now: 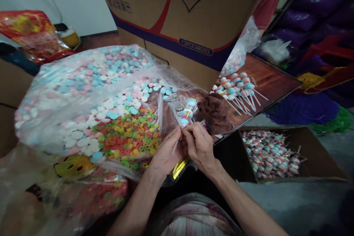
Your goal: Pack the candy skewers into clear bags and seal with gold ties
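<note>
Left hand (166, 153) and right hand (200, 147) together, both pinched on sleeved candy stick (187, 113). Risk, judged: slick sleeve slips, stick drops among gold ties (179, 168) at 6 o'clock.

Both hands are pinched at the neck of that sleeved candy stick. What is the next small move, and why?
Probably twist the gold tie tight around the sleeve's neck. The left hand and right hand both pinch the sleeved candy stick just below the candy, a bit of gold shows between them, and spare gold ties lie underneath.
</note>
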Action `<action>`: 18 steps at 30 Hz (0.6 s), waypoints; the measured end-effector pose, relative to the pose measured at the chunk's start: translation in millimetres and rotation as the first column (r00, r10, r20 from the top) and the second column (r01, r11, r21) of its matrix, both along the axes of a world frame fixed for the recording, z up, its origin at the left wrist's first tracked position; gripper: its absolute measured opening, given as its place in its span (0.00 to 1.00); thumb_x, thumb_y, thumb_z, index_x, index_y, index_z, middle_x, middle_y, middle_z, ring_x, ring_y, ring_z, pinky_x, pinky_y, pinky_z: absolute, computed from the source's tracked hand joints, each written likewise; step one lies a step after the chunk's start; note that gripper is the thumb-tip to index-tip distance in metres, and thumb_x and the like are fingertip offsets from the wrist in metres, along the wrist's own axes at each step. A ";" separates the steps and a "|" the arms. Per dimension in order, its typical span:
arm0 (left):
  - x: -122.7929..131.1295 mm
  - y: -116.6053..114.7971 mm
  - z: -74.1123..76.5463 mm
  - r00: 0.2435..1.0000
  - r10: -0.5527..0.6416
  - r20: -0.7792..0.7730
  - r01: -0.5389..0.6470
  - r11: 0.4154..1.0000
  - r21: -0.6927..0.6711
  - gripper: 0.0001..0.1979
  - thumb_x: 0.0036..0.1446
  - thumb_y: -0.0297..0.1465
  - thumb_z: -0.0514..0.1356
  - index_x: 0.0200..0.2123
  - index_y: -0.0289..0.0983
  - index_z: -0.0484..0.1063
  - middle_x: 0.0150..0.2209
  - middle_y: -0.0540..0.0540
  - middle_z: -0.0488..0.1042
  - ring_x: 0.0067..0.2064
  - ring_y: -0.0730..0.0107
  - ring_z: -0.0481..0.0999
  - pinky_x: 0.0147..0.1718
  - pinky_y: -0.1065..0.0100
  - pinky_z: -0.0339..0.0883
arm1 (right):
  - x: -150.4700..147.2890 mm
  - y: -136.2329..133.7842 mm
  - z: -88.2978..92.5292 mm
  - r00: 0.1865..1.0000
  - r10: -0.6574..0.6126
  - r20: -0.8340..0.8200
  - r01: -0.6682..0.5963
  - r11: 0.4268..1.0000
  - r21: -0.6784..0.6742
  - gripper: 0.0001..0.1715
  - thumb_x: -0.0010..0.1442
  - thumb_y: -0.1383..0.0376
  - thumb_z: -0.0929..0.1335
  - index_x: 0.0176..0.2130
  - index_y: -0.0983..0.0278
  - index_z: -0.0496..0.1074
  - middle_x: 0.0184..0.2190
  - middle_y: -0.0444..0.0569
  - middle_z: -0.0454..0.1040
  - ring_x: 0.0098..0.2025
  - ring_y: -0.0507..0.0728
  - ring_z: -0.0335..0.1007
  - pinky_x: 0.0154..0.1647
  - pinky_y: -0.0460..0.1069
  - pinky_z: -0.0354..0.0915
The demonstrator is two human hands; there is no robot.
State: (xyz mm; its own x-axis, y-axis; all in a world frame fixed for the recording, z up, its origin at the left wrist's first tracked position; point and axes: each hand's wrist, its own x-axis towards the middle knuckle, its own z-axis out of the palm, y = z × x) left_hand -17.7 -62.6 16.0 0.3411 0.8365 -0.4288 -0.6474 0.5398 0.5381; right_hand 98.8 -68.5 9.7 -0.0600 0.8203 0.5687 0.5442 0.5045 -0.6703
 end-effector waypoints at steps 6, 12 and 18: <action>-20.7 -1.7 21.9 0.950 0.111 -0.292 -0.022 0.956 0.292 0.26 0.55 0.55 0.57 0.28 0.37 0.76 0.39 0.41 0.75 0.39 0.63 0.74 0.40 0.62 0.70 | -1.5 -5.4 19.8 0.972 0.017 -0.236 -0.064 0.980 -0.190 0.10 0.66 0.67 0.62 0.32 0.61 0.65 0.29 0.45 0.68 0.32 0.53 0.65 0.35 0.48 0.62; -18.3 -13.9 14.0 0.804 0.175 -0.569 -0.021 0.964 0.267 0.20 0.54 0.49 0.63 0.30 0.36 0.77 0.30 0.43 0.76 0.40 0.61 0.75 0.40 0.64 0.69 | -7.4 -10.4 23.0 0.960 0.065 -0.273 -0.087 0.994 -0.070 0.08 0.65 0.70 0.63 0.35 0.62 0.69 0.30 0.47 0.70 0.34 0.54 0.66 0.37 0.49 0.63; 9.5 -11.3 11.9 0.889 0.082 -0.451 0.046 0.963 0.266 0.15 0.51 0.42 0.66 0.33 0.34 0.78 0.25 0.48 0.73 0.29 0.70 0.71 0.32 0.67 0.67 | 14.1 -32.0 12.3 0.777 -0.076 -0.625 -0.262 0.864 -0.431 0.14 0.66 0.60 0.65 0.33 0.63 0.75 0.25 0.44 0.69 0.27 0.51 0.62 0.30 0.47 0.61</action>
State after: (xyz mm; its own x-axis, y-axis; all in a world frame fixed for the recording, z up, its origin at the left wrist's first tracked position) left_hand -8.2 -73.9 27.9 0.1463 0.9438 -0.2962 -0.3053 0.3279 0.8940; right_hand 112.8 -100.6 22.0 0.0639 0.9965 0.0546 -0.0934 0.0604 -0.9938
